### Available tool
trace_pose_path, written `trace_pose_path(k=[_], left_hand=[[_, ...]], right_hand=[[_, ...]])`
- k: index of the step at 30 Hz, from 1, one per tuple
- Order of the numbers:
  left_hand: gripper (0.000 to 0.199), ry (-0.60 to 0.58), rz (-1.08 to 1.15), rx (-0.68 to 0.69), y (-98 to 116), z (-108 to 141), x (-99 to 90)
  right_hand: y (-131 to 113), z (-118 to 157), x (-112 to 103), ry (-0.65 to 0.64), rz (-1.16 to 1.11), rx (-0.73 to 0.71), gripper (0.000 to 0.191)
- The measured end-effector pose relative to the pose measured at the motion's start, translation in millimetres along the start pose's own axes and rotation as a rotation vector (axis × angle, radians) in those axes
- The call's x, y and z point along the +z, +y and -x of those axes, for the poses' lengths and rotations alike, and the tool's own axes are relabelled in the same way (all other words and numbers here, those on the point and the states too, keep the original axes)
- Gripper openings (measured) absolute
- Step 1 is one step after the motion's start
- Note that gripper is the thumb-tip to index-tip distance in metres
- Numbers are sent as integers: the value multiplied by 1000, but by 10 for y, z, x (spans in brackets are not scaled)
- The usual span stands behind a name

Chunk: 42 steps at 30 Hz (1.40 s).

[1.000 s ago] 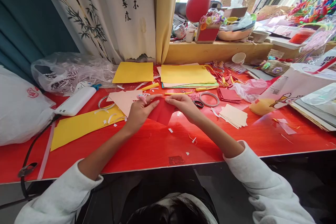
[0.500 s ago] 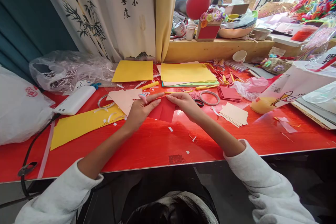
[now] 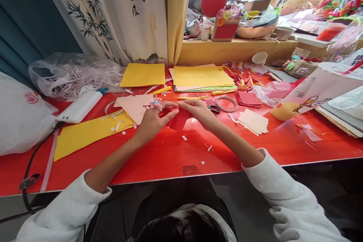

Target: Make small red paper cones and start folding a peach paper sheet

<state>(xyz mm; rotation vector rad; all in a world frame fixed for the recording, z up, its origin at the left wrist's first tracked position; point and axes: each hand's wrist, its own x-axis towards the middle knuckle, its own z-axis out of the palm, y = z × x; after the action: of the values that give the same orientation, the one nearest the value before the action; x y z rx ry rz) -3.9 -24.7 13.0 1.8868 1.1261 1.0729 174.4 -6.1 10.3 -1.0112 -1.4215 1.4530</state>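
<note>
A piece of red paper is held between my two hands above the red table. My left hand pinches its left side, with thumb and forefinger toward the middle; a small pink and blue item sits on one finger. My right hand grips the upper edge of the paper with its fingertips close together. The two hands' fingertips are nearly touching. Against the red table the paper's outline is hard to make out. Just left of my left hand lies pale pink paper.
Black scissors, a tape roll, red squares and cream squares lie right of my hands. Yellow sheets are behind, a yellow strip at left. A tilted drink cup stands at right.
The red paper has tilted and shows less of its face. My left hand has shifted slightly right, its fingertips closer to my right hand's. The view has shifted a little.
</note>
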Motion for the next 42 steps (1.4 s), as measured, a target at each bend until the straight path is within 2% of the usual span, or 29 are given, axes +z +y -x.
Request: trace_pose_path(k=[4, 10, 18, 24, 29, 33, 36, 42], left_hand=[[35, 24, -12, -48, 25, 2, 0], [27, 35, 242, -125, -70, -53, 12], [26, 18, 281, -151, -110, -63, 26], [24, 25, 257, -142, -98, -45, 37], [32, -1, 229, -184, -111, -54, 29], [31, -21, 67, -162, -99, -66, 1], [35, -1, -38, -153, -95, -68, -11], [38, -2, -50, -149, -113, -63, -8]], right_hand=[[26, -9, -14, -7, 4, -14, 34], [11, 0, -7, 8, 24, -35, 33], [3, -5, -19, 30, 45, -35, 25], [10, 1, -24, 25, 78, -56, 25], [-1, 8, -33, 21, 181, -126, 27], [6, -2, -37, 22, 266, -181, 26], [19, -11, -31, 42, 271, -157, 30], [17, -8, -13, 46, 215, -89, 37]])
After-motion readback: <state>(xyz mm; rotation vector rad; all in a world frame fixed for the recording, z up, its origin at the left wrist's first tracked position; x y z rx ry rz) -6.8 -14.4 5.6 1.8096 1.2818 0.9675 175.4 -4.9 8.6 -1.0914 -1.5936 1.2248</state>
